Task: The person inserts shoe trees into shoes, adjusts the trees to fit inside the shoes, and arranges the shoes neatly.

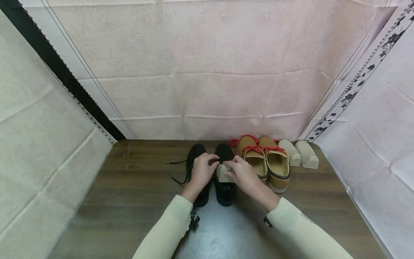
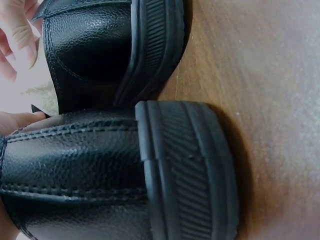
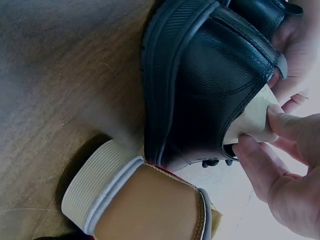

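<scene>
A pair of black lace-up shoes stands in the middle, toes away from me. In the right-hand black shoe (image 1: 225,195) a pale shoe insert (image 1: 224,174) shows at the opening. My left hand (image 1: 202,169) has its thumb and forefinger at that shoe's front, pinching around its tongue area; the exact grip is partly hidden. The thumb and fingertip of my right hand (image 3: 285,155) hold the insert (image 3: 252,117) beside the collar edge. Partly under my left hand stands the other black shoe (image 2: 75,170), its laces (image 1: 177,180) loose to the left.
Brown shoes (image 1: 279,180) with red laces (image 1: 275,148) stand just right of the black pair. Farther right lie two pale inserts (image 1: 305,154). A wooden surface (image 1: 129,201) carries everything. Pale patterned cloth (image 1: 200,97) hangs behind and along both sides.
</scene>
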`<state>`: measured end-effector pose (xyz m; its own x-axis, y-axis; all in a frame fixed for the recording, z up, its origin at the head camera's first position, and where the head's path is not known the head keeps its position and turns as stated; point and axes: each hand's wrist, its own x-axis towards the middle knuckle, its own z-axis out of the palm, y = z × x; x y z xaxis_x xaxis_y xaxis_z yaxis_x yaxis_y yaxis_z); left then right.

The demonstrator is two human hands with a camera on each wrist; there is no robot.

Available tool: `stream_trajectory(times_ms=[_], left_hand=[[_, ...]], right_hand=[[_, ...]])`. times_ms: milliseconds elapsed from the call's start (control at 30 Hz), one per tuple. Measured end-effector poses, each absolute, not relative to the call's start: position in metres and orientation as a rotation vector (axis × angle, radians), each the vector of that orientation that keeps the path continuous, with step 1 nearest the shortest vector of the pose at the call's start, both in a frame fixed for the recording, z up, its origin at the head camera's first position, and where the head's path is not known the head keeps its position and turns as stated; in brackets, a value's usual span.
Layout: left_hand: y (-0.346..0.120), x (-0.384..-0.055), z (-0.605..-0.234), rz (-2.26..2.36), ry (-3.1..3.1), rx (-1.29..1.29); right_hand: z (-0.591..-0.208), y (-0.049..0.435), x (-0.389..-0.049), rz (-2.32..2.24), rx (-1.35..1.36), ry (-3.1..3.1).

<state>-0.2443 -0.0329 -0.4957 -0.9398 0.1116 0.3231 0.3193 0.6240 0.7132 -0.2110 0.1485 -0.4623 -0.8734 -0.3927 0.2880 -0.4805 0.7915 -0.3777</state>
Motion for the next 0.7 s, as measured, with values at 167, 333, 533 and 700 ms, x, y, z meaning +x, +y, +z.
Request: stream_trajectory(times_ms=[167, 333, 533, 700], left_hand=[[-0.0331, -0.2449, -0.4972, -1.206, -2.596, -0.347], [-0.0331, -0.2449, -0.4977, -1.209, -2.594, -0.354], [-0.0329, -0.2441, -0.4977, -1.198, -2.595, -0.355], [-0.0329, -0.2446, -0.4967, -1.194, -2.601, -0.353]], right_hand=[[-0.4631, 0.148, -0.2101, 0.68, 0.686, -2.768], [-0.4664, 0.1492, -0.2116, 0.683, 0.691, -2.739], [-0.4698, 0.1521, -0.2115, 0.758, 0.668, -2.738], [-0.4705, 0.1515, -0.2114, 0.736, 0.691, -2.724]])
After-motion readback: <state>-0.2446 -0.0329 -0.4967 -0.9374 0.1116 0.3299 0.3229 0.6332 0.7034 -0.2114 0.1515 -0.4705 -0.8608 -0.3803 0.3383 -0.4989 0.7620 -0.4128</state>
